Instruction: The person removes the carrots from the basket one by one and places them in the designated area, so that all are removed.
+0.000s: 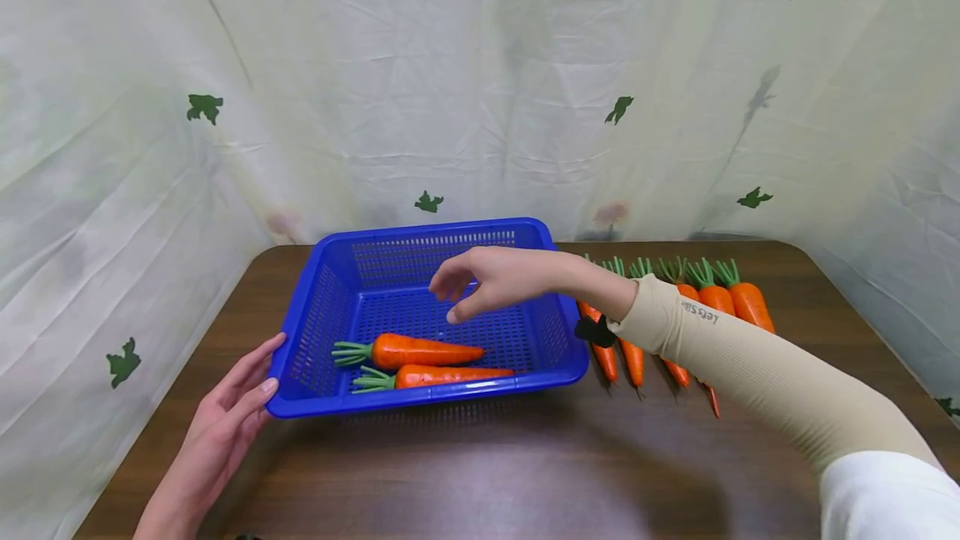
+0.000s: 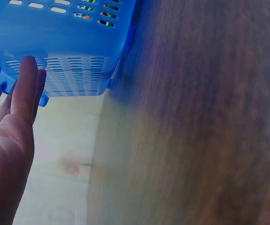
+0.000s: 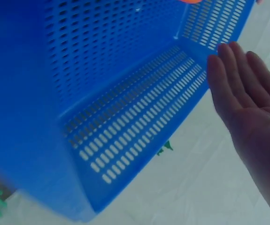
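A blue plastic basket [image 1: 431, 394] stands on the table, with two orange carrots [image 1: 423, 350] lying near its front wall, green stems to the left. My left hand [image 1: 232, 415] touches the basket's left rim near the front corner; in the left wrist view its fingers [image 2: 24, 91] look straight against the outside wall. Above the inside of the basket hovers my right hand [image 1: 498, 280], fingers loosely bent and nothing held. The right wrist view shows that palm [image 3: 261, 112] beside the perforated basket wall [image 3: 139, 122].
Right of the basket, several more carrots [image 1: 750, 304] lie in a row, partly hidden behind my right forearm. The brown wooden table [image 1: 480, 473] ends at a pale curtain [image 1: 465, 107] with green leaf prints, which hangs at the back and sides.
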